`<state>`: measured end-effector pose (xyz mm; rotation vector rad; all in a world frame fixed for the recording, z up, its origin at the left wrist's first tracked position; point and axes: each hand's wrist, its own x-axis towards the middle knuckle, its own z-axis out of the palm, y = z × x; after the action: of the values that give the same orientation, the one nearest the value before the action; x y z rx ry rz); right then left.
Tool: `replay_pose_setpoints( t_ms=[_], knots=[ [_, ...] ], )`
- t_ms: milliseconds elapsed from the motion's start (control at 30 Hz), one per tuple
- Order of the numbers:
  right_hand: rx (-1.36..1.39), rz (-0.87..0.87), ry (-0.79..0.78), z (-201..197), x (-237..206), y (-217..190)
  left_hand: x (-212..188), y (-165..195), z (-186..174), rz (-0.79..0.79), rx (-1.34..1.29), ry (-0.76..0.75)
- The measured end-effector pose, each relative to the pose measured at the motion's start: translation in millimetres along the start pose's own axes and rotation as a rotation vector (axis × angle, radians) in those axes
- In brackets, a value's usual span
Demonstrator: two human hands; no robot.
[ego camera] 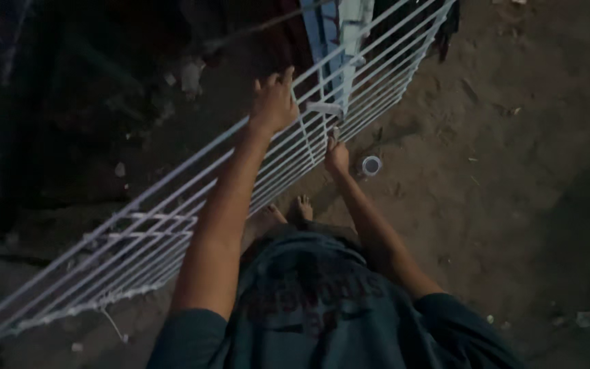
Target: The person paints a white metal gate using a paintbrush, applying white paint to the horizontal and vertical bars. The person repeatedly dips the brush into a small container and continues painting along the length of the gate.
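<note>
White metal grille (172,205), ends cut off, gripped by left hand (274,102); right hand's (336,156) fingers unclear.

White barred metal grille (172,205), upright, slanting across dirt ground

- Left hand (274,102): closed over the top rail of a white metal grille (172,212), arm stretched out.
- Right hand (336,156): lower down against the grille bars, fingers on a bar; grip detail unclear in the dim light.
- Grille: long panel of parallel bars, standing tilted, running from lower left to upper right.
- Small round tin (371,165): on the dirt ground (513,171), just beside the right hand.
- Bare feet (288,210): on the ground near the grille's foot.
- Dark T-shirt (315,301): fills the lower frame.
</note>
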<state>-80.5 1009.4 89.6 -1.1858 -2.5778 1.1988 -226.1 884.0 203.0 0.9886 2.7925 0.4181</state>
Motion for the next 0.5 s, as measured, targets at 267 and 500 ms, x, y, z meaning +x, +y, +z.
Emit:
replay_pose_setpoints(
  t_ms=[267,500],
  knots=[
    [-0.099,-0.219,0.095,13,36,38,32,-7,34,-0.063,0.036,-0.168],
    [0.043,0.285,0.022,42,52,58,40,-16,57,-0.103,0.04,-0.158]
  ],
)
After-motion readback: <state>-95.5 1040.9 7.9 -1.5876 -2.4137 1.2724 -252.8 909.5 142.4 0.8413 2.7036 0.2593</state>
